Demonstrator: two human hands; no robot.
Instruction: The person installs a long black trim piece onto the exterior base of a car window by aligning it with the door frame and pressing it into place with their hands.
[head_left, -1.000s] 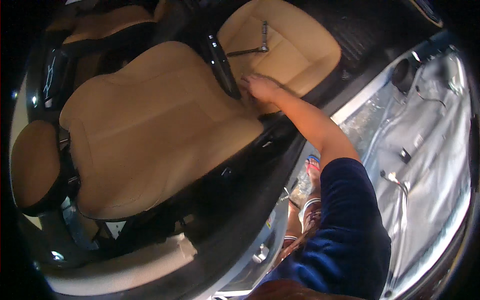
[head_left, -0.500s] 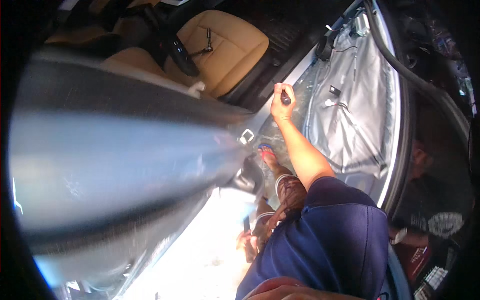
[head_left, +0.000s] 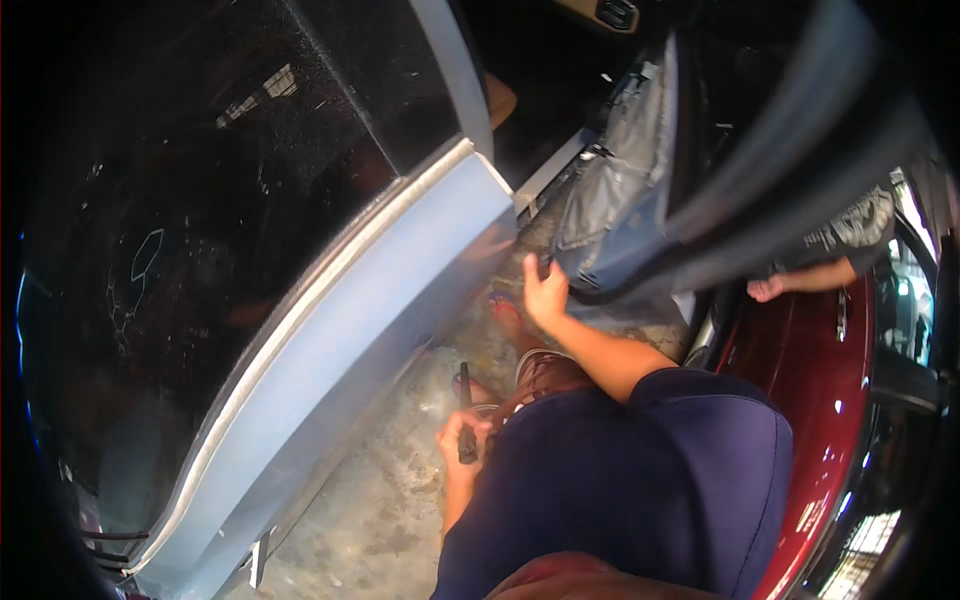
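Observation:
My left hand point(head_left: 462, 440), low beside my shorts, is closed round a long, slim black tool point(head_left: 465, 385) that points upward; its exact kind does not show. Farther forward, my right hand point(head_left: 545, 296) is closed round a short black handle point(head_left: 544, 265). Most of that tool is hidden by my fingers. To the right of this hand stands a car door point(head_left: 615, 195) with a silver sheet over its inner side. The hand is close to its lower edge; whether they touch, I cannot tell. Left of both hands is a light blue car body panel point(head_left: 370, 285).
Dark glass point(head_left: 200, 250) spreads above the blue panel. A dark red car point(head_left: 790, 390) stands close on the right. Another person's arm point(head_left: 815, 278) reaches in there, near the blurred door edge. Below me lies a stained concrete floor point(head_left: 370, 490).
My view has swung, and the tan seat is mostly out of sight. My right hand appears lower and nearer my body. Another person's hand now shows at the right. Both my hands keep their holds.

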